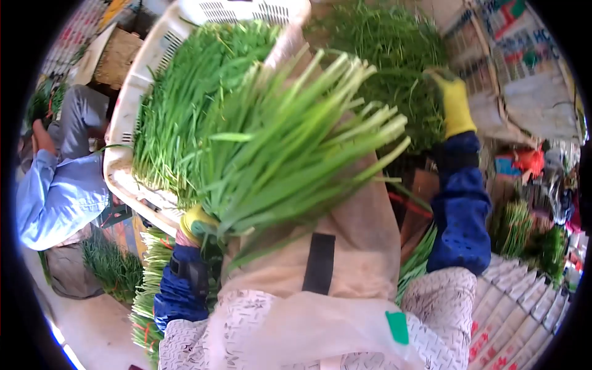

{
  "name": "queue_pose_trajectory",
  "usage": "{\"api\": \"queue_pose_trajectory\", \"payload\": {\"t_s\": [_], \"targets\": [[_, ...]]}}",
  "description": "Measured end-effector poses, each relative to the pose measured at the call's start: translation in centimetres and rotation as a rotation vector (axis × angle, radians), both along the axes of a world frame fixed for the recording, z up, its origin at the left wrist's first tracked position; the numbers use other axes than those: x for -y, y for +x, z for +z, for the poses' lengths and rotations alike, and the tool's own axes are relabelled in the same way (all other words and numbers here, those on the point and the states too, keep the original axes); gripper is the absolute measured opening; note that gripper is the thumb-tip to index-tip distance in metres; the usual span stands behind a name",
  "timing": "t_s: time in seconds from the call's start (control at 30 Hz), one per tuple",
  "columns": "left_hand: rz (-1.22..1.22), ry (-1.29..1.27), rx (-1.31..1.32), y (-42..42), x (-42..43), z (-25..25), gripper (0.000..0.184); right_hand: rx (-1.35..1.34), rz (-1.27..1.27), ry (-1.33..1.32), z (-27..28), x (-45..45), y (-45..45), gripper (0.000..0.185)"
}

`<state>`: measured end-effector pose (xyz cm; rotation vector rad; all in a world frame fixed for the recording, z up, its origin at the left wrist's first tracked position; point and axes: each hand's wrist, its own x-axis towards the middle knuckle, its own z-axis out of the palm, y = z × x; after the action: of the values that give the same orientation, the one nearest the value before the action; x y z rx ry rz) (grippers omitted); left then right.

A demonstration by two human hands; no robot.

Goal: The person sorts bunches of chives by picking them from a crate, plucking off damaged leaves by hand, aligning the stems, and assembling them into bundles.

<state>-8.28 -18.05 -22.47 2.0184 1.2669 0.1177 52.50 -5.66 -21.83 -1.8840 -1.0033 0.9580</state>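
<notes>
My left hand [198, 224], in a yellow and green glove, is closed around the leafy end of a large bunch of garlic chives [290, 148]. The pale stem ends fan out to the upper right, over my apron. My right hand [452, 102], in a similar glove, reaches to the right edge of a loose heap of green chives [382, 61]. Its fingertips are bent down and partly hidden, so their grip is unclear. Beside the held bunch, a white plastic crate [120, 157] contains neatly laid chives [185, 92].
Another person in a blue shirt [68, 191] sits at the left. Tied chive bundles [151, 283] stand beside my left arm, and more bundles [515, 228] are at the right. Stacked white printed sheets or bags [518, 314] lie by my right leg. A cardboard box [117, 58] is behind the crate.
</notes>
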Motion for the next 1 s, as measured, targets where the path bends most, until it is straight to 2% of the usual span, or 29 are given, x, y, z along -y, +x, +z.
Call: {"api": "queue_pose_trajectory", "payload": {"t_s": [0.07, 0.13, 0.17, 0.2, 0.27, 0.3, 0.33, 0.37, 0.4, 0.43, 0.47, 0.5, 0.53, 0.57, 0.63, 0.67, 0.73, 0.8, 0.93, 1.0], "targets": [[-0.001, -0.052, 0.044, 1.0, 0.0, 0.8, 0.057, -0.126, 0.089, 0.199, -0.2, -0.6, -2.9, 0.047], [0.016, -0.137, 0.171, 1.9, -0.7, 1.7, 0.057, -0.353, 0.355, 0.319, 5.5, 0.1, -9.4, 0.053], [0.022, -0.185, 0.230, 2.2, -0.9, 2.5, 0.057, -0.304, 0.468, 0.288, 5.9, -0.7, -10.8, 0.058], [0.103, -0.282, 0.265, 2.8, -1.1, 3.4, 0.056, -0.402, 0.477, 0.269, 5.5, -1.5, -12.7, 0.050], [0.278, -0.495, 0.324, 3.9, -1.3, 4.9, 0.055, -0.247, 0.749, 0.080, 7.2, -2.8, -14.5, 0.040], [0.257, -0.631, 0.353, 3.5, -1.8, 4.9, 0.051, -0.190, 0.788, 0.312, 7.5, -2.5, -15.8, 0.030], [0.162, -0.683, 0.439, 2.2, -2.0, 3.9, 0.048, -0.202, 0.739, 0.303, 7.4, -2.4, -15.8, 0.028], [0.259, -0.754, 0.361, 1.3, -1.6, 3.6, 0.048, -0.216, 0.690, 0.295, 7.4, -2.3, -15.7, 0.025], [0.233, -0.580, 0.377, 1.9, -1.2, 4.0, 0.050, -0.358, 0.621, 0.265, 8.6, -1.7, -15.9, 0.023], [0.214, -0.400, 0.375, 2.4, -0.7, 4.3, 0.051, -0.391, 0.622, 0.261, 7.5, -2.0, -14.7, 0.026], [0.114, -0.454, 0.394, 1.9, -1.1, 3.8, 0.056, -0.415, 0.547, 0.319, 5.8, -2.3, -12.8, 0.027], [0.228, -0.498, 0.353, 1.3, -0.8, 3.4, 0.058, -0.587, 0.647, 0.203, 6.0, -2.9, -10.0, 0.028], [0.334, -0.547, 0.305, 1.1, -0.4, 3.1, 0.060, -0.673, 0.584, 0.220, 4.7, -3.1, -6.8, 0.029], [0.434, -0.672, 0.430, 1.5, -0.2, 2.9, 0.060, -0.757, 0.522, 0.241, 3.5, -3.3, -3.7, 0.029], [0.299, -0.635, 0.340, 0.9, -1.0, 2.5, 0.060, -0.049, 0.044, 0.133, 2.6, -0.9, -1.5, 0.031], [0.251, -0.594, 0.314, 0.7, -1.2, 2.4, 0.060, 0.292, 0.362, -0.003, 1.6, 0.8, -1.2, 0.040], [0.205, -0.483, 0.313, 0.5, -1.0, 2.2, 0.060, 0.284, 0.544, -0.155, 0.8, 4.8, -3.2, 0.052], [0.206, -0.432, 0.306, 0.7, -0.9, 2.5, 0.061, -0.226, 0.486, -0.146, 2.9, 7.2, -6.9, 0.060], [0.202, -0.439, 0.205, 1.2, -1.4, 3.2, 0.061, -0.564, 0.435, -0.042, 2.4, 7.6, -9.9, 0.054], [0.142, -0.363, 0.178, 1.3, -1.5, 3.3, 0.059, -0.502, 0.490, 0.100, 0.8, 7.1, -10.7, 0.048]]}}
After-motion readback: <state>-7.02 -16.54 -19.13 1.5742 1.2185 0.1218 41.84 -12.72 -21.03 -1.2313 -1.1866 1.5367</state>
